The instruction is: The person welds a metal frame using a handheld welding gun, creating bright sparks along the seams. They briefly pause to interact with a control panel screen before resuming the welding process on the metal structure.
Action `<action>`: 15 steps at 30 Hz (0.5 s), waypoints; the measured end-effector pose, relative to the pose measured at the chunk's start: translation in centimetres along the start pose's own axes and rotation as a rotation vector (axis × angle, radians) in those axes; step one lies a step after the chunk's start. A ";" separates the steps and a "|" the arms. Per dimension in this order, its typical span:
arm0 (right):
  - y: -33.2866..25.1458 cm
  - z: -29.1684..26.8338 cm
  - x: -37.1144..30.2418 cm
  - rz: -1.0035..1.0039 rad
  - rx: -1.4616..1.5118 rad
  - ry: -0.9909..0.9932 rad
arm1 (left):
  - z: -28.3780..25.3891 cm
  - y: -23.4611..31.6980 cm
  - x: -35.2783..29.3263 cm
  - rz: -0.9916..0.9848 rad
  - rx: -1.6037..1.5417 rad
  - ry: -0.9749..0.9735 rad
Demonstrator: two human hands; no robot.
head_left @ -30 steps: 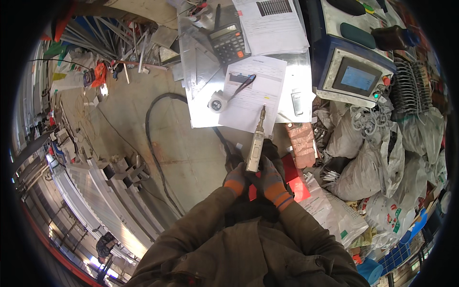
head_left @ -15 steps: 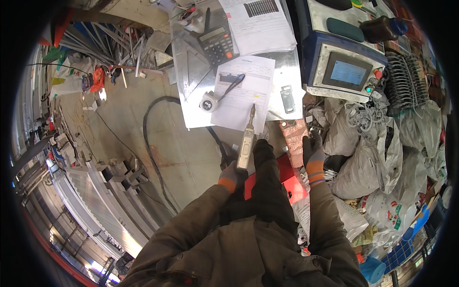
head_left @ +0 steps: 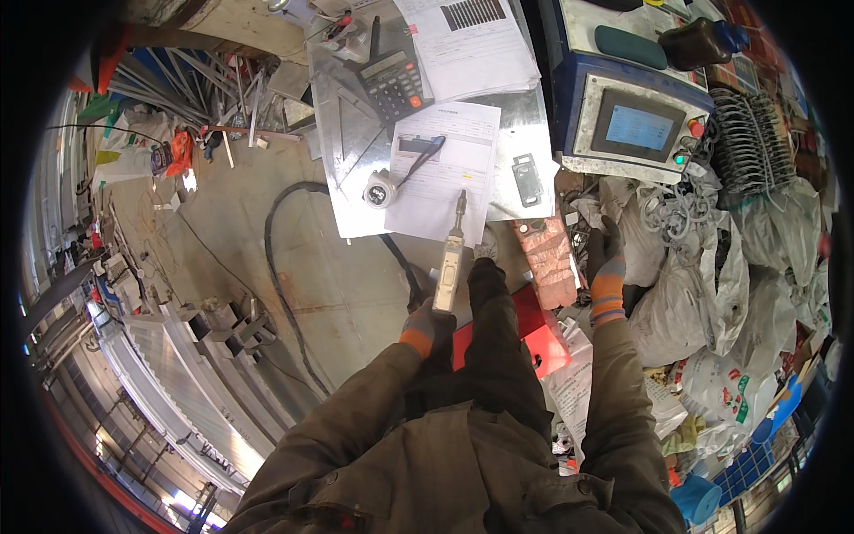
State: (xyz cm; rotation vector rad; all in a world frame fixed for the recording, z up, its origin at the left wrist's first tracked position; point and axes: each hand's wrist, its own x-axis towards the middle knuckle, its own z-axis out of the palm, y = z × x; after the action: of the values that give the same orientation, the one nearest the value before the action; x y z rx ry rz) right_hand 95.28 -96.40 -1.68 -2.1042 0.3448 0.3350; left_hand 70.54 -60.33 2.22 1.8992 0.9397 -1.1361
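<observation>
My left hand (head_left: 422, 327), in a dark grey glove with an orange cuff, is closed around the grip of a power screwdriver (head_left: 447, 278). The tool has a pale body and a long bit, which points forward over the near edge of a paper sheet (head_left: 485, 133) on the metal table (head_left: 541, 133). My right hand (head_left: 608, 254), gloved alike, is off to the right with its fingers stretched out and apart. Nothing shows in it. It hovers between a worn brown-red box (head_left: 547, 267) and some grey-white plastic bags (head_left: 672, 311).
A tape measure (head_left: 379, 189), a calculator (head_left: 391, 84) and a flat metal plate (head_left: 527, 181) lie on the table. A machine with a screen (head_left: 633, 126) stands at the right. Metal profiles (head_left: 191, 383) lie at the left, near a black hose (head_left: 271, 240).
My right hand has moved right and forward, away from the box, and its fingers have spread. The left hand still holds the power screwdriver. The view has shifted slightly.
</observation>
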 end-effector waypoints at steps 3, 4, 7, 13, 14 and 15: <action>0.5 -0.4 0.5 0.000 0.001 0.015 | -0.2 0.1 -0.4 0.032 -0.004 0.014; 0.5 -0.3 0.6 -0.052 -0.023 0.042 | -0.1 0.0 -0.4 0.055 -0.021 0.030; 0.4 -0.5 1.0 -0.010 0.105 0.021 | 0.3 -0.3 -0.2 0.037 -0.001 0.030; -0.6 -1.4 3.1 0.014 0.078 0.047 | 1.1 -1.6 0.8 0.114 -0.029 0.051; -0.9 -1.8 3.6 0.090 0.074 0.051 | 1.1 -1.8 0.9 0.135 -0.019 0.058; -1.2 -2.2 4.1 0.045 0.073 0.058 | 1.1 -2.0 0.9 0.139 -0.025 0.053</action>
State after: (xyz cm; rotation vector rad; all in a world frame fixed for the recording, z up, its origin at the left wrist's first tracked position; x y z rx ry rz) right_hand 99.78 -98.16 -1.12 -2.0400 0.4322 0.2841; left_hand 68.69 -60.11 0.59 1.9504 0.8321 -0.9928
